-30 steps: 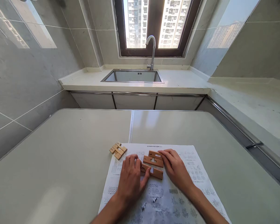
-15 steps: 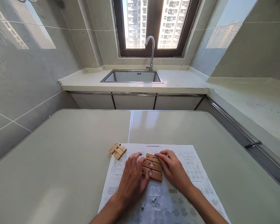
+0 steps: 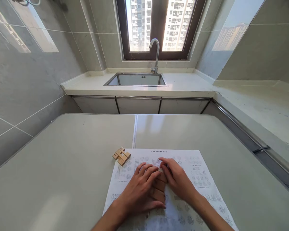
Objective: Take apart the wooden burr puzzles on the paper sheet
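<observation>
A row of brown wooden puzzle pieces [image 3: 159, 190] lies side by side on the printed sheet [image 3: 198, 179], partly covered by my hands. My left hand [image 3: 141, 189] arches over them, its fingertips at the far end and its thumb by the near end. At the upper right corner of the row, my right hand [image 3: 179, 178] has its fingers curled in against the wood. A second, lighter set of interlocked wooden pieces [image 3: 121, 156] rests at the sheet's upper left corner, apart from both hands.
The pale table [image 3: 62, 160] has a seam running away from me. Beyond it are a counter with a sink [image 3: 137, 80] and a faucet [image 3: 156, 56] under a window. Another counter [image 3: 260, 99] runs along the right, and a tiled wall stands at the left.
My left hand has spread over the wooden pieces, covering more of them, and its thumb has moved to their near end. The row has shifted slightly toward me. My right fingers have curled in.
</observation>
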A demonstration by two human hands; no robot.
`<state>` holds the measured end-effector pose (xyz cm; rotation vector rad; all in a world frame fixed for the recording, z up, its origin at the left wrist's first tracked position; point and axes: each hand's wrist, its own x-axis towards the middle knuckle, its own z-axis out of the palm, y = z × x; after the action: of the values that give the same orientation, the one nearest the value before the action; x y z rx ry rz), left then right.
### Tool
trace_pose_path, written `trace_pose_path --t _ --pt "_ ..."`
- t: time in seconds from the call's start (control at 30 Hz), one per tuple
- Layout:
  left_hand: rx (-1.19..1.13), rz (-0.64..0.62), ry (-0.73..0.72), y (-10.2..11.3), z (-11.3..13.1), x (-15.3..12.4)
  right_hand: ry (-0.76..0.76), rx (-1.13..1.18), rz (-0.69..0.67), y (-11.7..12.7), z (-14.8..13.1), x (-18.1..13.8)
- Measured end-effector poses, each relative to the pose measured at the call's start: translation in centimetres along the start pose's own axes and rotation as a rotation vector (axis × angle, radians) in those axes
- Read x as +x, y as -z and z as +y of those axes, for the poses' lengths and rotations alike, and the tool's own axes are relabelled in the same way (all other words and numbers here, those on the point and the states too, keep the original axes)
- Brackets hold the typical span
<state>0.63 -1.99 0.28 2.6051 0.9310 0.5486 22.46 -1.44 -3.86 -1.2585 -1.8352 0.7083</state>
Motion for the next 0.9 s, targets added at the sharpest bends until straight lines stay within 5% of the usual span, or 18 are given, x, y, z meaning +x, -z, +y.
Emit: trace_pose_path --t 0.47,0.9 --pt "0.330 0.317 0.399 -1.5 -1.9 -0.8 -0.040 -0.002 0.060 -0.1 0.7 0.0" --pt "0.440 0.389 0.410 -1.0 -2.6 -0.5 -0.029 -0.034 0.038 0.3 0.1 0.0"
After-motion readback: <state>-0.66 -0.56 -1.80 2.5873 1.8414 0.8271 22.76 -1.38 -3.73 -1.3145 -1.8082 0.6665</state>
